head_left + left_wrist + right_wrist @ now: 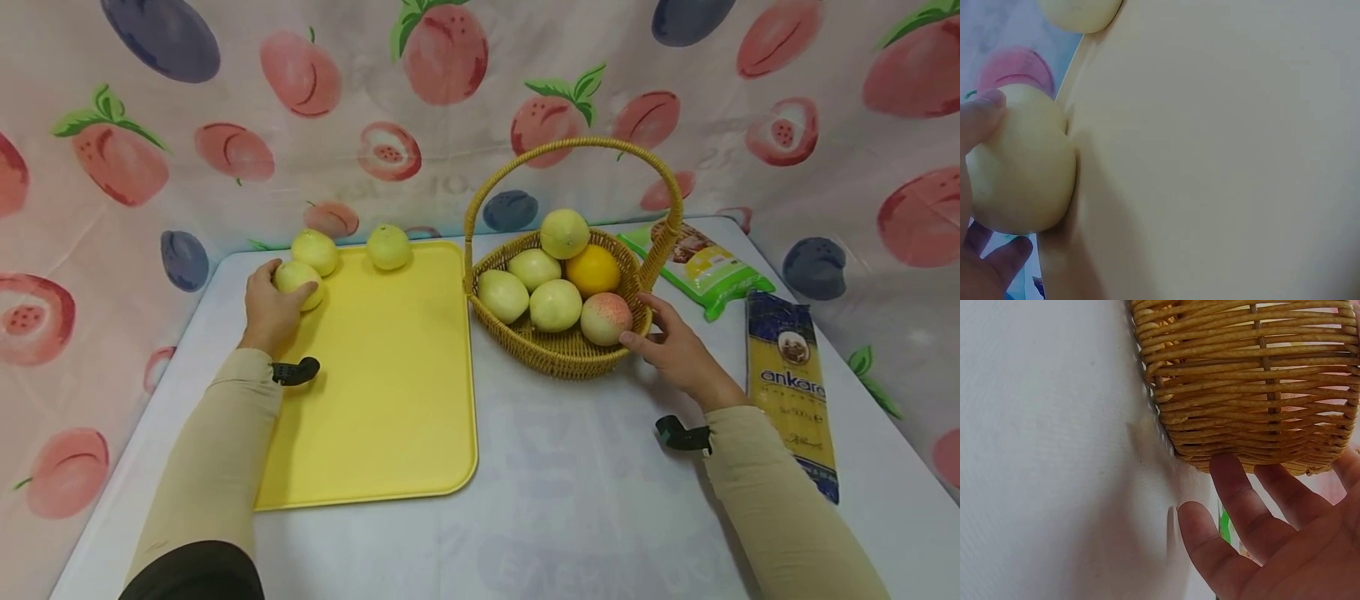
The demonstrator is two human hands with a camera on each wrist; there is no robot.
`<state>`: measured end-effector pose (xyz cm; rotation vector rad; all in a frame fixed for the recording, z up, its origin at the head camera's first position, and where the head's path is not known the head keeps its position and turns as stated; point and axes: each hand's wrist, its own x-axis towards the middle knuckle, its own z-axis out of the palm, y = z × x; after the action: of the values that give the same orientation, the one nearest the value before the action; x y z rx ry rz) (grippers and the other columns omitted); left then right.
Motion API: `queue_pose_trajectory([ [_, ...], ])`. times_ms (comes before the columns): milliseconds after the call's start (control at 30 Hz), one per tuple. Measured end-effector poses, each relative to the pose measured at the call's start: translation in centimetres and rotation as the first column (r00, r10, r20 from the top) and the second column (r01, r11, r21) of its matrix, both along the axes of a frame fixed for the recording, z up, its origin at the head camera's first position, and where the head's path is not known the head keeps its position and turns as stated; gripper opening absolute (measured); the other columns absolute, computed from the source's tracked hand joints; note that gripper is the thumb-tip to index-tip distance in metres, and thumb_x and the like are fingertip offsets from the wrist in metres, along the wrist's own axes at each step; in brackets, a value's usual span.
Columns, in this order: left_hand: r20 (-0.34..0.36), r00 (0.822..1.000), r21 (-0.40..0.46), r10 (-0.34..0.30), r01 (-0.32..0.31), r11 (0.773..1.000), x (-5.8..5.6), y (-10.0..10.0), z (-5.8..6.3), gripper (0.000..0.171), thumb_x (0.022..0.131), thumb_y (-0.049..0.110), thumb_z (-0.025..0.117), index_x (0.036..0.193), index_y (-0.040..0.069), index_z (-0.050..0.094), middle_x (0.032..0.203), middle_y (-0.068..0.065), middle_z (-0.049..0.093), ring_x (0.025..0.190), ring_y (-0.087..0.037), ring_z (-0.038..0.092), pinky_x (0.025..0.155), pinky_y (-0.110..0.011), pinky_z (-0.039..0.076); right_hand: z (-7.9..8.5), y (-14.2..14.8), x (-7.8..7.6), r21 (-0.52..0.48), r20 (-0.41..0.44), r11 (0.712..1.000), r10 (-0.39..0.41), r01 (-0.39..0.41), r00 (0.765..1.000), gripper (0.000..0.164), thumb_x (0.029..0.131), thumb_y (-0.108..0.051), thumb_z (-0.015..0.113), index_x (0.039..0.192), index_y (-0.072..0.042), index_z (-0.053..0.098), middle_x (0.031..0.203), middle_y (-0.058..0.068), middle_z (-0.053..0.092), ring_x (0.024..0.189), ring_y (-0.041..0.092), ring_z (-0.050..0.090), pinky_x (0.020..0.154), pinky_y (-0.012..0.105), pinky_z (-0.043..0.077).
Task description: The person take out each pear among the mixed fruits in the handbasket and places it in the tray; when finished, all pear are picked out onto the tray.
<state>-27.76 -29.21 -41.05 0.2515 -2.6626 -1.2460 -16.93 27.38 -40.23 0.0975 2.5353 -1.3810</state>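
My left hand (272, 310) holds a round, pale yellow-green fruit (302, 283) at the tray's far left edge, with thumb and fingers on either side of it. A similar fruit (315, 252) sits right behind it, and another fruit (388, 247) lies along the back edge of the yellow tray (375, 392). My right hand (682, 354) touches the right side of a wicker basket (551, 362), fingers spread against its outer wall in the right wrist view and thumb at the rim. Inside are several pale fruits (555, 306), an orange (592, 270) and a pink-blushed peach (607, 318).
Behind the basket, to the right, lies a green and white food bag (705, 262). A blue and gold Ankara packet (791, 392) lies near the table's right edge. The basket's tall handle (573, 143) arches over the fruit. A fruit-printed curtain (360, 100) hangs behind the table.
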Motion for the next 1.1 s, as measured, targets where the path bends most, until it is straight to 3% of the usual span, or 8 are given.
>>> queue_pose_trajectory([
  [133, 0.018, 1.000, 0.017, 0.000, -0.001, 1.000, 0.1, 0.0, 0.2, 0.083, 0.096, 0.036, 0.068, 0.156, -0.002, 0.025, 0.154, -0.026, 0.030, 0.141, -0.039, 0.029, 0.117, -0.047, 0.025, 0.0, 0.0, -0.1, 0.003, 0.000, 1.000, -0.001, 0.001, 1.000, 0.098, 0.094, -0.056, 0.063, 0.163, -0.022, 0.002, 0.163, 0.024, 0.012, 0.131, 0.049, 0.039, 0.104, 0.063, 0.036],
  [267, -0.020, 1.000, -0.004, 0.004, -0.004, 1.000, 0.6, 0.2, 0.5, 0.086, 0.094, 0.036, 0.069, 0.156, -0.003, 0.025, 0.155, -0.026, 0.028, 0.143, -0.039, 0.026, 0.118, -0.047, 0.021, 0.0, -0.1, 0.0, 0.004, 0.006, 1.000, -0.002, 0.002, 1.000, 0.099, 0.094, -0.057, 0.063, 0.163, -0.022, 0.002, 0.163, 0.025, 0.012, 0.131, 0.049, 0.038, 0.104, 0.064, 0.036],
  [400, -0.072, 0.997, -0.048, -0.017, 0.013, 0.999, 1.4, 1.1, 1.7, 0.086, 0.093, 0.037, 0.071, 0.155, -0.003, 0.026, 0.154, -0.027, 0.029, 0.143, -0.040, 0.025, 0.118, -0.048, 0.019, -0.1, 0.0, -0.1, 0.007, 0.001, 1.000, 0.000, 0.000, 1.000, 0.099, 0.094, -0.057, 0.063, 0.163, -0.022, 0.002, 0.163, 0.025, 0.012, 0.130, 0.049, 0.039, 0.104, 0.063, 0.037],
  [600, -0.106, 0.985, -0.054, -0.139, 0.134, 0.989, 3.3, 3.7, 3.8, 0.083, 0.093, 0.031, 0.073, 0.154, -0.002, 0.029, 0.152, -0.025, 0.032, 0.136, -0.042, 0.034, 0.112, -0.054, 0.029, -0.2, 0.1, -0.1, 0.007, -0.008, 1.000, -0.001, 0.001, 1.000, 0.098, 0.094, -0.056, 0.063, 0.163, -0.022, 0.002, 0.163, 0.025, 0.012, 0.130, 0.049, 0.040, 0.104, 0.063, 0.037],
  [733, -0.118, 0.958, -0.068, -0.261, 0.254, 0.965, 4.4, 5.8, 4.5, 0.082, 0.093, 0.027, 0.075, 0.155, -0.001, 0.029, 0.153, -0.023, 0.033, 0.136, -0.042, 0.036, 0.110, -0.057, 0.031, -0.2, 0.1, -0.1, 0.007, -0.006, 1.000, -0.001, 0.001, 1.000, 0.098, 0.094, -0.057, 0.063, 0.163, -0.022, 0.002, 0.163, 0.025, 0.011, 0.132, 0.049, 0.038, 0.104, 0.064, 0.036],
  [933, -0.125, 0.909, -0.094, -0.397, 0.388, 0.917, 5.4, 9.0, 4.2, 0.080, 0.089, 0.023, 0.079, 0.152, 0.000, 0.035, 0.150, -0.023, 0.037, 0.135, -0.042, 0.037, 0.107, -0.056, 0.034, -0.2, 0.1, -0.1, -0.006, -0.010, 1.000, 0.003, -0.003, 1.000, 0.097, 0.095, -0.055, 0.063, 0.163, -0.023, 0.002, 0.163, 0.025, 0.011, 0.132, 0.050, 0.037, 0.104, 0.064, 0.036],
  [1100, -0.135, 0.851, -0.112, -0.508, 0.496, 0.861, 5.9, 12.1, 3.8, 0.077, 0.088, 0.022, 0.080, 0.150, 0.000, 0.040, 0.147, -0.023, 0.041, 0.132, -0.041, 0.040, 0.104, -0.055, 0.037, -0.3, 0.2, -0.1, -0.002, -0.015, 1.000, 0.008, -0.008, 1.000, 0.097, 0.094, -0.057, 0.062, 0.163, -0.023, 0.003, 0.163, 0.024, 0.011, 0.131, 0.049, 0.037, 0.103, 0.064, 0.037],
])
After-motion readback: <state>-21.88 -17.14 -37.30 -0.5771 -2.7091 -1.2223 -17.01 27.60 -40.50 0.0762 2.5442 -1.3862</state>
